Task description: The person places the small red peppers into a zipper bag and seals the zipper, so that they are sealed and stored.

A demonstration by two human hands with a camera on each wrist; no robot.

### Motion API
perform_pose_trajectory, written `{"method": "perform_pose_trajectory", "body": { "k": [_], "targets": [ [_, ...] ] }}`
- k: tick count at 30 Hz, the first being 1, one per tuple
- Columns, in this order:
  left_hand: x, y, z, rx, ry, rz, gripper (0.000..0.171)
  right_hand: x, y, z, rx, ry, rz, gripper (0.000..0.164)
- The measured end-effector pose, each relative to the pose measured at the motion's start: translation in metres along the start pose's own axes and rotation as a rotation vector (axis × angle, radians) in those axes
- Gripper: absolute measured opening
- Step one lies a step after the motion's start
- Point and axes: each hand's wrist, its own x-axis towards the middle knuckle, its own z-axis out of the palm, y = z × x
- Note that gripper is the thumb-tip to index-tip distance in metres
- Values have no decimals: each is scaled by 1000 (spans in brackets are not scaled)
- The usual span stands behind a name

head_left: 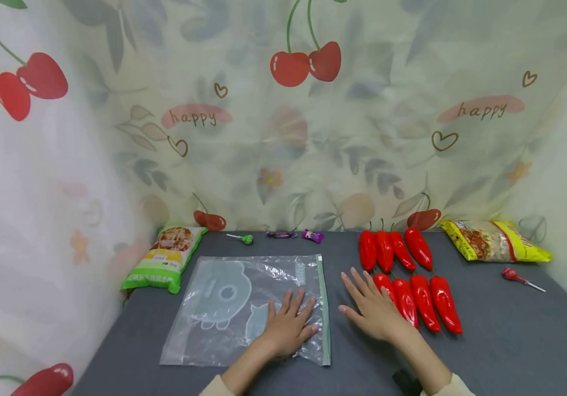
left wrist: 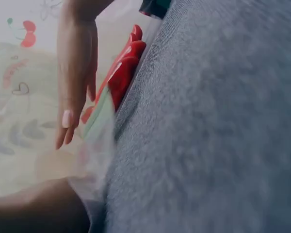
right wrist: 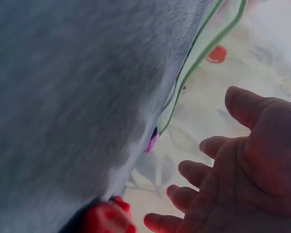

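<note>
A clear zip bag (head_left: 199,346) printed with pale cartoon figures lies flat, its green zip edge (head_left: 324,330) toward the right. My left hand (head_left: 285,327) is over the bag's right part, palm down, fingers straight and spread. My right hand (head_left: 375,313) is just right of the bag, fingers straight and apart, holding nothing. In the head view it overlaps the nearest of several glossy red chili peppers (head_left: 446,305), which lie in two rows. The right wrist view shows the open palm (right wrist: 262,165) raised off the grey surface.
A green-and-white food packet (head_left: 164,258) lies at the back left, a yellow one (head_left: 491,241) at the back right. Along the back are a green lollipop (head_left: 247,240) and two purple wrapped candies (head_left: 312,236). A red lollipop (head_left: 510,274) lies right. Patterned curtains (head_left: 244,181) enclose the table.
</note>
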Motion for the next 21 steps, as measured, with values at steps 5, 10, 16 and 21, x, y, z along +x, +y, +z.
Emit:
{"method": "perform_pose_trajectory", "body": {
  "k": [5, 10, 16, 21],
  "targets": [
    [10, -2, 10, 10, 157, 42, 45, 10, -11, 4, 81, -111, 9, 67],
    [13, -1, 13, -128, 263, 47, 44, 19, -15, 11, 89, -149, 12, 70],
    [16, 1, 14, -218, 391, 77, 45, 25, -14, 14, 79, -197, -31, 69],
    [12, -2, 13, -344, 653, 27, 35, 28, -12, 16, 112, -262, -52, 63]
  ]
}}
